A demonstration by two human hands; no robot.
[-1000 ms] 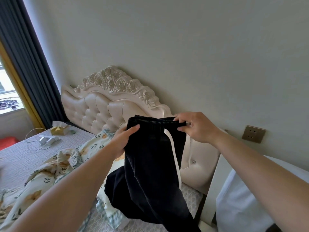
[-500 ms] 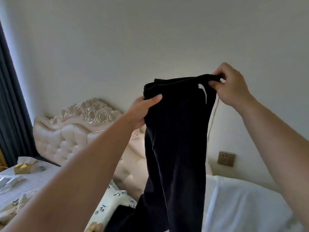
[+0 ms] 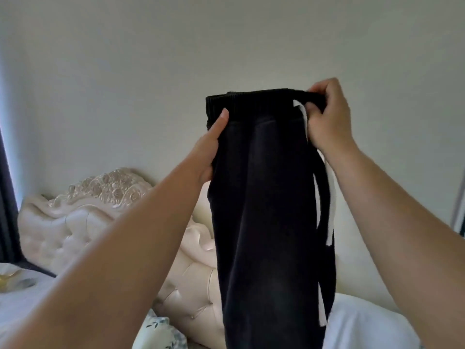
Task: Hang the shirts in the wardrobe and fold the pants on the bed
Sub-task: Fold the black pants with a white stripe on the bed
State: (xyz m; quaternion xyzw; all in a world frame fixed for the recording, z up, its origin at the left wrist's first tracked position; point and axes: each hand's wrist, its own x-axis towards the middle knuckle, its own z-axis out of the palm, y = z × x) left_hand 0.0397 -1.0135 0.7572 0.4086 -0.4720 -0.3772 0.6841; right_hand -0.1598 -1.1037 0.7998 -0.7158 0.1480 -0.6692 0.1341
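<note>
A pair of black pants [image 3: 269, 197] with white side stripes and an elastic waistband hangs straight down in front of the wall. My left hand [image 3: 210, 147] grips the left side just below the waistband, thumb on the front. My right hand [image 3: 327, 117] pinches the right end of the waistband by the white stripe. The legs drop out of view at the bottom edge. Below lies the bed, with its cream tufted headboard [image 3: 83, 215].
A floral quilt corner [image 3: 161, 331] shows at the bottom. A white cloth or pillow [image 3: 364, 326] lies at the lower right. Dark curtains [image 3: 6, 210] hang at the far left. A pale door or wardrobe edge [image 3: 459, 210] stands at the right.
Both hands have raised the pants from over the bed to full height. The waistband is pulled level and the legs now hang straight.
</note>
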